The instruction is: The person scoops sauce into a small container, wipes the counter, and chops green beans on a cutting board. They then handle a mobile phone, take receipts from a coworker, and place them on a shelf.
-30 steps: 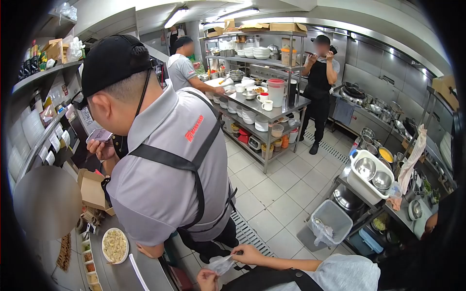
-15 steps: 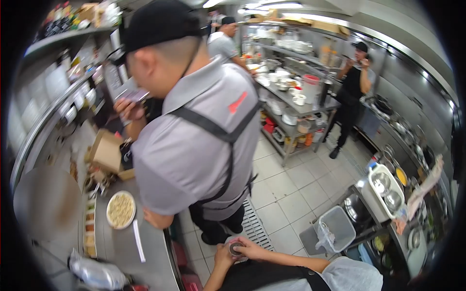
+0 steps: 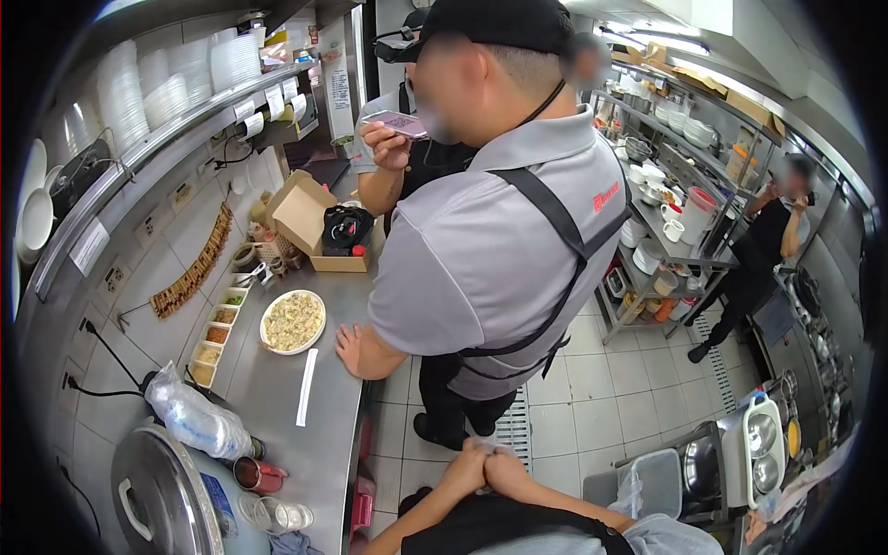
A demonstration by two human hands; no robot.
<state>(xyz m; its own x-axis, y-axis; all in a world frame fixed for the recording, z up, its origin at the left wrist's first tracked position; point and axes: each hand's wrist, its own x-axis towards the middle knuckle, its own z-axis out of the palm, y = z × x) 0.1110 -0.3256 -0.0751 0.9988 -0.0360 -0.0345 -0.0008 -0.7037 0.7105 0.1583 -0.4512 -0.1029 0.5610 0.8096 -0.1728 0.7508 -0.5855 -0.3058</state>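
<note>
My left hand (image 3: 469, 470) and my right hand (image 3: 507, 471) are closed together in front of my dark apron, low in the view. A pale, partly clear bit shows at their fingertips, but what they hold is mostly hidden. To their left is the steel counter (image 3: 338, 435). On it lie a white plate of rice-like food (image 3: 293, 321) and a slim white paper sleeve (image 3: 306, 387). Close ahead stands a co-worker in a grey shirt (image 3: 518, 250), one hand flat on the counter, the other raising a phone (image 3: 396, 124) near the face.
Along the wall are a tray of small compartments (image 3: 215, 339), an open cardboard box (image 3: 339, 263), a plastic-wrapped bundle (image 3: 196, 413), a red mug (image 3: 260, 474) and a large lidded pot (image 3: 162, 499). A grey bin (image 3: 653, 481) stands right. Another person (image 3: 772, 217) is beyond the shelves.
The view has swung left, showing more of the counter and wall shelf. Earlier a round, dark-centred object showed between my hands; now they cover most of it. The co-worker still holds the phone.
</note>
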